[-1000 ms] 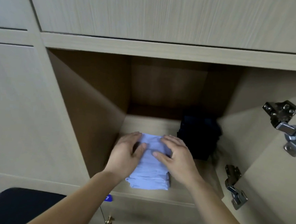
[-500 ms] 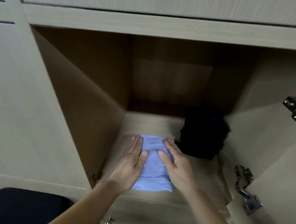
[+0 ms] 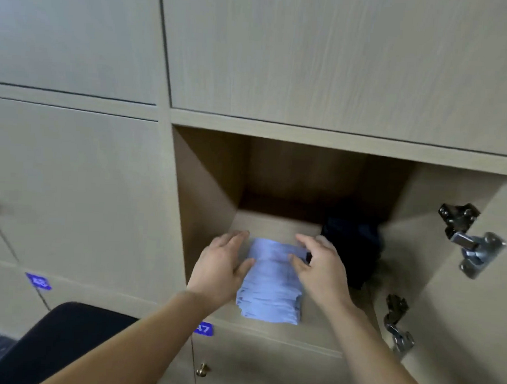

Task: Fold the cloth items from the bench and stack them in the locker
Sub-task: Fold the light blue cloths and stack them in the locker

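As left hand (image 3: pixel 222 268) and right hand (image 3: pixel 323 269) flank it, blue cloth (image 3: pixel 271 283) lies between.

The open pale beige locker (image 3: pixel 205 195) is smooth, matt wood-grain board, a darker brown inside. The folded light-blue cloth (image 3: pixel 271 283) looks soft and finely creased, and the dark navy cloth bundle (image 3: pixel 352 244) is matt. The silver door hinge (image 3: pixel 473 241) is shiny metal, and the small round knob (image 3: pixel 202 369) is glossy and brass-coloured.
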The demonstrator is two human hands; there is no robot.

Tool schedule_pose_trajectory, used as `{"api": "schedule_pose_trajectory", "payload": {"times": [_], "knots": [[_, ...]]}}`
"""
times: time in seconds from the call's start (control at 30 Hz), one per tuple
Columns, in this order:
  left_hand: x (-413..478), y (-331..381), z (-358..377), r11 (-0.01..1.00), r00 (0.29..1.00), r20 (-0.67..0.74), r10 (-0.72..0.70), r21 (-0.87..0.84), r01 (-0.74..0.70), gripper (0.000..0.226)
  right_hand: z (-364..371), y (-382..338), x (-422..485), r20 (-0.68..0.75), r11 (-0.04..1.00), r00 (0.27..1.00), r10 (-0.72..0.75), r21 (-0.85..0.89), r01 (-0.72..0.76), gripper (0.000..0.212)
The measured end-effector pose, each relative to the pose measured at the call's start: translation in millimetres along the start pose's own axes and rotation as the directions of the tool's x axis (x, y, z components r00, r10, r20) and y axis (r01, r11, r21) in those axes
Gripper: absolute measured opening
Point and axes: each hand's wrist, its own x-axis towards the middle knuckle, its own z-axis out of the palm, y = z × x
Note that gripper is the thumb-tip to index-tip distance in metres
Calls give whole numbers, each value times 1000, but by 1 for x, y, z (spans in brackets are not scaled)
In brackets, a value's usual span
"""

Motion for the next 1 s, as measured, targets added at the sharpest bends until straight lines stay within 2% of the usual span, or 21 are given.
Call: {"api": "schedule_pose_trajectory", "payload": {"times": [0.07,0.23,0.43,0.7,1.0], "knots": [[-16,7,-26,998,999,-45,9,55,-6,66,-17,-21,-10,28,998,999,-33,-54,34,49],[-67,20,-86,993,989,-147,-15,115,32,55,-50,-76,-49,73,988,992,-101,-109,109,57],[-153,12,-138,987,967,-226,-114,85,136,53,-58,-139,-106,140,979,974,-176,-81,189,57],[-273,-44,-172,932,897,-289,-334,42,360,53,-6,-201,-186,250,944,913,-323,19,329,54],[-387,-124,-181,797,749,-311,-585,-51,601,52,74,-241,-262,433,890,786,-442,106,443,41]]}}
